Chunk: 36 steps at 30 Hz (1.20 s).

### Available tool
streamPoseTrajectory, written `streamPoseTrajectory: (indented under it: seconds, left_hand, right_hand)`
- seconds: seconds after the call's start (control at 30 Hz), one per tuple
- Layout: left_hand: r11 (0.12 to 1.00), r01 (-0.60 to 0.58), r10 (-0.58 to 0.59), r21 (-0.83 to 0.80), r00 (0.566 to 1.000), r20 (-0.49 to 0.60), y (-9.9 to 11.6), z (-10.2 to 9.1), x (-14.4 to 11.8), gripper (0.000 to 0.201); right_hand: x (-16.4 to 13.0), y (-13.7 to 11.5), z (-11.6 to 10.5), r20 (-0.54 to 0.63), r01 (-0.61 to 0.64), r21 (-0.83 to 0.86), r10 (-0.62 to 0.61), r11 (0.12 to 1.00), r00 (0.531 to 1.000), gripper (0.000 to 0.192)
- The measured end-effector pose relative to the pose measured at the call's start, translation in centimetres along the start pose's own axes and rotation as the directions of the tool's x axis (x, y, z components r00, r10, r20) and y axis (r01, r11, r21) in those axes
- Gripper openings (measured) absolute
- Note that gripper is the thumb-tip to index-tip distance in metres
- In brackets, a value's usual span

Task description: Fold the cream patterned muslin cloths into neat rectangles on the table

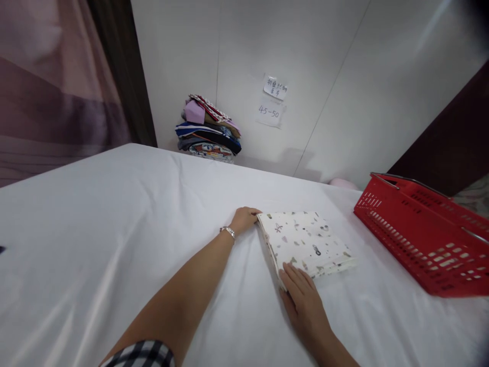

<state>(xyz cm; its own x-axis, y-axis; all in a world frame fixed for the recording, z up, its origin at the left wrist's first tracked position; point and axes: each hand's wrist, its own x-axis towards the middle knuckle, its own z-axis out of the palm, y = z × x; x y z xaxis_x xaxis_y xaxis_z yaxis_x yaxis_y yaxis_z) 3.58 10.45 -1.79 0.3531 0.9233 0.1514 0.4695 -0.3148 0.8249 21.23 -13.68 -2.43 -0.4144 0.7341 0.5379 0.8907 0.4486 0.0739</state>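
While the folded cloth lay flat on the white tabletop, it already formed a neat square packet, pale with small scattered prints, its layered edges showing along the near and left sides. The left hand reached out to the packet's far left corner, fingers curled and pinching the edge there; a bracelet sat on that wrist. The right hand rested palm down at the near corner, its fingers spread and released, pressing on the cloth rather than gripping it. Judging from how it lay, the folding looked largely complete, with both hands squaring up or flattening the packet; it had not been stacked or put away anywhere.

Just to the right, apart from the cloth, stood a red plastic basket with metal handles; its contents could not be made out. Well beyond, against the white wall at the far edge, a pile of folded garments in mixed colours rose in a stack. Two paper notes were stuck to the wall beside it, the lower one reading 45-50. A mauve curtain hung at the left.
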Motion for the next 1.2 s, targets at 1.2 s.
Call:
streamPoseTrajectory:
  seconds: [1.2]
  left_hand:
    - [0.770, -0.557, 0.460, 0.312, 0.823, 0.334, 5.7, 2.3, -8.4, 0.041]
  right_hand:
    - [1.1, -1.2, -0.5, -0.001, -0.129, 0.074, 0.130, 0.989, 0.992, 0.038]
